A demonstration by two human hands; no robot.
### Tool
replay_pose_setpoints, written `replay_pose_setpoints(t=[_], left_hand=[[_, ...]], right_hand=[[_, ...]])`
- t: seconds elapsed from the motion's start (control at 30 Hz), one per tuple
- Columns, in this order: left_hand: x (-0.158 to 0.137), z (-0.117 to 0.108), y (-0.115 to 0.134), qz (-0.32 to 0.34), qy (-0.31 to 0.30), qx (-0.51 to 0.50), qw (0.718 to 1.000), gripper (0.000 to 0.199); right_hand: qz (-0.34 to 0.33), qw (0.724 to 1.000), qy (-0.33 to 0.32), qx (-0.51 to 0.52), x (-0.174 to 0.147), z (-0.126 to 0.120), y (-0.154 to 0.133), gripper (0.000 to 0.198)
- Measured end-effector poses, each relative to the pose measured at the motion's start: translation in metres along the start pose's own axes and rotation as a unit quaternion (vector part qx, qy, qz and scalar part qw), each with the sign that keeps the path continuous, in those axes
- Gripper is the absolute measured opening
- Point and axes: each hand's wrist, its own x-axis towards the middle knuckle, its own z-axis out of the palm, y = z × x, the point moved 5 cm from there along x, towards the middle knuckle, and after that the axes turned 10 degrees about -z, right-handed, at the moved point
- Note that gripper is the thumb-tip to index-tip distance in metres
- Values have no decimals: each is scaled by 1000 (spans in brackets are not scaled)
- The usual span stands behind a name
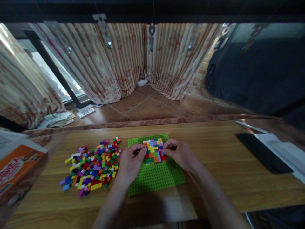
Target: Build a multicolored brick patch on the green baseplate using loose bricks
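Plenty of green plate [156, 179] is bare: bricks [155, 152] fill its far-middle patch, while a loose pile [96, 167] sits left on the surface [212, 194]. Left hand [130, 162] and right hand [183, 155] pinch narrow beside the patch; can't tell if either's gripping anything.

Bricks [96, 167], green baseplate [157, 178] on wooden table [214, 149]

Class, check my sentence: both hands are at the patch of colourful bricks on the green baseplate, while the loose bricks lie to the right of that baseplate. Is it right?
The side is wrong: the head view shows the loose bricks lying to the left of the green baseplate. The rest stands.
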Motion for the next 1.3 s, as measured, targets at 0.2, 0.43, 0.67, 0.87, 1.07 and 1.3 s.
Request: replay_pose_setpoints(t=[0.2, 0.43, 0.67, 0.87, 1.07, 1.3], left_hand=[[-1, 1, 0, -11, 3, -24, 1000, 19], [-2, 4, 3, 10, -5, -25, 1000, 11], [-3, 3, 4, 11, -7, -16, 1000, 11], [-3, 4, 7, 11, 5, -16, 1000, 9], [0, 1, -1, 20, 8, 11, 1000, 18], [0, -2, -8, -2, 23, 52, 998, 47]], right_hand=[[19, 999, 24, 34, 2, 3, 3, 9], [32, 995, 63, 75, 4, 3, 15, 31], [84, 992, 22, 92, 11, 6, 18, 47], [91, 992, 31, 86, 10, 8, 21, 40], [68, 995, 25, 71, 5, 5, 16, 37], [82, 996, 27, 16, 3, 0, 12, 43]])
